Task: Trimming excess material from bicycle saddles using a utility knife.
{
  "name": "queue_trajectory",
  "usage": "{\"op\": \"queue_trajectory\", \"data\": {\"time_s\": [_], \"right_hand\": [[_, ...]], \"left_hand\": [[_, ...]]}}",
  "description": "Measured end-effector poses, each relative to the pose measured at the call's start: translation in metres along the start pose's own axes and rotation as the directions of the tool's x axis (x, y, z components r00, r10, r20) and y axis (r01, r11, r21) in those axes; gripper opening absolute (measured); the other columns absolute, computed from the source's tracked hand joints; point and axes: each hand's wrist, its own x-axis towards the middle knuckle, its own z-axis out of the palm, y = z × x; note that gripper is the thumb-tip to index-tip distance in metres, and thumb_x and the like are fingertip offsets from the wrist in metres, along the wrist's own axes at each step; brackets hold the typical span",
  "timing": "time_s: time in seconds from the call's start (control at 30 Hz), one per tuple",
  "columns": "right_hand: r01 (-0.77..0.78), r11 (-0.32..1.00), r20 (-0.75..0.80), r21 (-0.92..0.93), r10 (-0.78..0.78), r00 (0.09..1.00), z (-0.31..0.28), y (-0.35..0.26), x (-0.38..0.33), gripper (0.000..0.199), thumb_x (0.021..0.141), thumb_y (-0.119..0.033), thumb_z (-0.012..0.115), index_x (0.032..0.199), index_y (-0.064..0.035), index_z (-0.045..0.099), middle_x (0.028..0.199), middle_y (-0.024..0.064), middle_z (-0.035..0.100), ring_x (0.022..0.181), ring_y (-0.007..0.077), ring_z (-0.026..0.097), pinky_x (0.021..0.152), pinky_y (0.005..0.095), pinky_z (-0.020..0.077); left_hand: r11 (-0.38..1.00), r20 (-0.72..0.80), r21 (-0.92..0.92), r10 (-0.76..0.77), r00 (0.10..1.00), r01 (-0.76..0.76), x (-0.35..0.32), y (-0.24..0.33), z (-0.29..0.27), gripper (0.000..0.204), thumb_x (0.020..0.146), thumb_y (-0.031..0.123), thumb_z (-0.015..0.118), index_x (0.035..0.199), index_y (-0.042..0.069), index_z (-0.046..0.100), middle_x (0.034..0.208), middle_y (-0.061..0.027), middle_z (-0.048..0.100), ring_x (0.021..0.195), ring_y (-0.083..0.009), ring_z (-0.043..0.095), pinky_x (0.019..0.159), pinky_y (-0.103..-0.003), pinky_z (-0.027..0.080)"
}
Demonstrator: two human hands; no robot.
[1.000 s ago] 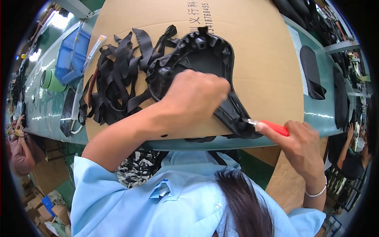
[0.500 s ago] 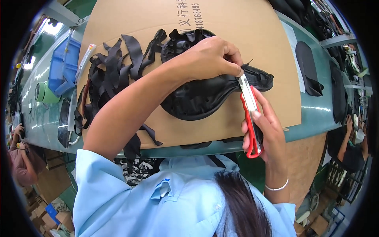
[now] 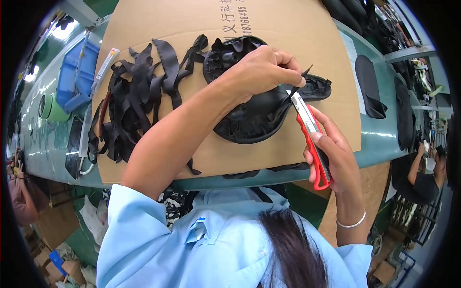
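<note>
A black bicycle saddle [image 3: 254, 122] lies underside up, with its narrow nose toward the right and its cover edge gathered in folds. My left hand [image 3: 269, 69] reaches across it, thumb and fingers pinching a thin black strip of cover material [image 3: 296, 90] by the start of the nose. In my right hand [image 3: 342, 156] is a red utility knife [image 3: 306, 126], its blade out and angled up to the left. The blade tip is at the strip, just below my left fingertips. My left hand and forearm hide part of the saddle's middle.
Cut black strips [image 3: 137, 91] are heaped left on the cardboard sheet [image 3: 331, 129] under the saddle. A blue bin [image 3: 77, 72], a green roll [image 3: 52, 108] and a white tube [image 3: 105, 69] are at the left. A black pad [image 3: 369, 86] lies right. Other people work at both sides.
My left hand has lifted slightly to the right, pulling the strip up from the saddle edge. The knife and my right hand have shifted a little right. The saddle has turned slightly.
</note>
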Motion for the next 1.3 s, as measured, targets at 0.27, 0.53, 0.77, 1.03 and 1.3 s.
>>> {"op": "queue_trajectory", "data": {"time_s": [0.27, 0.53, 0.77, 1.03, 1.3], "right_hand": [[0.066, 0.996, -0.089, 0.058, -0.061, 0.994, 0.008, 0.012, -0.008, 0.051, 0.096, -0.015, 0.041, 0.145, -0.0035, 0.029, 0.073, 0.0079, 0.057, 0.048, 0.0086, 0.051, 0.038, 0.0211, 0.0438], [0.095, 0.889, 0.039, -0.449, -0.086, 0.995, 0.008, -0.006, -0.025, 0.051, 0.094, -0.01, 0.044, 0.144, -0.0049, 0.035, 0.075, 0.0044, 0.055, 0.054, 0.0089, 0.051, 0.046, 0.0231, 0.0454], [0.273, 0.926, -0.158, -0.262, -0.32, 0.934, 0.003, 0.015, -0.033, 0.053, 0.094, -0.012, 0.047, 0.144, -0.0015, 0.031, 0.08, 0.0036, 0.055, 0.058, 0.0097, 0.055, 0.053, 0.0213, 0.0479], [0.505, 0.835, -0.145, -0.216, -0.539, 0.829, 0.022, 0.046, 0.048, 0.053, 0.088, -0.012, 0.066, 0.13, 0.0006, 0.037, 0.09, 0.0018, 0.049, 0.077, 0.0099, 0.05, 0.07, 0.0244, 0.0455], [0.45, 0.821, -0.069, -0.351, -0.502, 0.862, 0.026, 0.015, 0.052, 0.047, 0.09, -0.012, 0.061, 0.131, -0.0003, 0.042, 0.087, 0.0101, 0.06, 0.07, 0.0131, 0.057, 0.065, 0.0274, 0.0476]], "left_hand": [[0.996, -0.052, -0.087, -0.026, 0.998, 0.021, 0.003, -0.006, 0.002, 0.016, 0.077, 0.017, 0.072, 0.08, 0.003, 0.065, 0.074, 0.0021, 0.059, 0.071, -0.0046, 0.052, 0.069, -0.02, 0.037], [0.873, -0.19, -0.449, 0.115, 0.975, -0.19, 0.0, -0.004, -0.001, 0.011, 0.081, 0.015, 0.068, 0.083, 0.005, 0.064, 0.076, 0.0049, 0.053, 0.071, -0.0051, 0.043, 0.065, -0.021, 0.035], [0.766, -0.318, 0.592, 0.509, 0.8, -0.251, -0.008, 0.021, -0.033, 0.026, 0.086, 0.022, 0.067, 0.103, 0.001, 0.064, 0.091, -0.002, 0.063, 0.088, -0.0077, 0.056, 0.079, -0.022, 0.043], [0.868, -0.75, 0.442, 0.22, 0.624, 0.226, -0.108, 0.018, -0.013, 0.027, 0.094, 0.023, 0.054, 0.096, -0.003, 0.062, 0.084, -0.0145, 0.061, 0.08, -0.0275, 0.059, 0.078, -0.033, 0.045], [0.545, -0.542, 0.778, 0.33, 0.773, 0.313, -0.116, 0.024, 0.061, 0.024, 0.078, 0.027, 0.074, 0.078, 0.006, 0.064, 0.07, -0.0045, 0.059, 0.067, -0.0209, 0.055, 0.065, -0.035, 0.039]]}}
